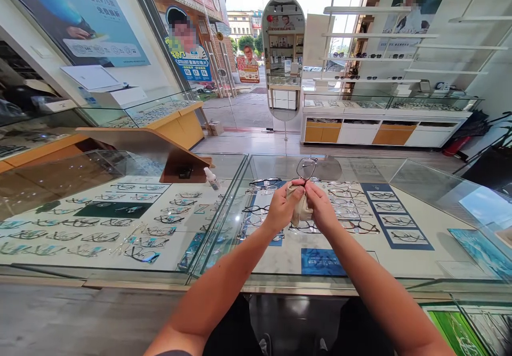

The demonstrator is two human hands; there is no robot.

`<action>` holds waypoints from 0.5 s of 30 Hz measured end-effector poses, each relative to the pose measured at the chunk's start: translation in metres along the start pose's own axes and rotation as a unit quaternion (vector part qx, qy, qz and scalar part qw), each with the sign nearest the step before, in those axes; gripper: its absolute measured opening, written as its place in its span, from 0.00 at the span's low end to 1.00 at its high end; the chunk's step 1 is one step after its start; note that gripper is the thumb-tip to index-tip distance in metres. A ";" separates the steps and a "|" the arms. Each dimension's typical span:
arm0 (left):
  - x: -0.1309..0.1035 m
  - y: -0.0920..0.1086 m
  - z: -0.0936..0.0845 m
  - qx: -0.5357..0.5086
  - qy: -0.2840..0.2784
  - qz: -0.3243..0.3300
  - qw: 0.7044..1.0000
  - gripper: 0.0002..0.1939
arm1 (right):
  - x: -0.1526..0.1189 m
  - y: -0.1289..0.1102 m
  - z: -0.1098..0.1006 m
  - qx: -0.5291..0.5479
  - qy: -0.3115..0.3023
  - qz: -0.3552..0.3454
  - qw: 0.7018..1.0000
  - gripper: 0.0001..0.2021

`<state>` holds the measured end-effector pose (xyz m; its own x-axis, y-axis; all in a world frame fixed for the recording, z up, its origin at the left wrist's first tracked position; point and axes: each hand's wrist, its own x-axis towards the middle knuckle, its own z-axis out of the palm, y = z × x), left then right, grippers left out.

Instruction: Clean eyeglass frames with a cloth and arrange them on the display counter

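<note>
Above the glass display case, my left hand has its fingers closed on a beige cloth. My right hand meets it at the fingertips and pinches a pair of glasses. One lens with a thin dark rim stands upright above the fingers. The cloth bunches between both palms and hangs down below them. The rest of the glasses is hidden by the hands and cloth.
Rows of glasses lie inside the glass display case. A small spray bottle stands left of my hands, near a brown wooden stand. Farther off are an oval mirror and a white cabinet.
</note>
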<state>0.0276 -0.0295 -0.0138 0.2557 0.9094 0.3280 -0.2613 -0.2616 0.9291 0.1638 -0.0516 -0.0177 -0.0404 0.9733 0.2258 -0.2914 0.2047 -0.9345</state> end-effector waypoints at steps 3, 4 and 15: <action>0.001 0.005 0.001 0.029 0.010 0.014 0.999 0.30 | 0.000 -0.003 0.000 0.011 -0.004 -0.005 1.000 0.22; 0.001 0.006 0.000 0.041 0.001 0.018 0.999 0.31 | 0.001 -0.004 0.000 0.020 -0.002 -0.005 1.000 0.21; 0.004 0.008 -0.014 0.040 -0.137 -0.018 0.990 0.31 | 0.006 -0.008 -0.009 0.046 0.024 0.010 0.999 0.21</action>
<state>0.0130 -0.0232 -0.0071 0.5097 0.7995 0.3180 -0.1763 -0.2647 0.9481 0.1742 -0.0468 -0.0117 -0.0013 0.9816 0.1911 -0.3771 0.1765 -0.9092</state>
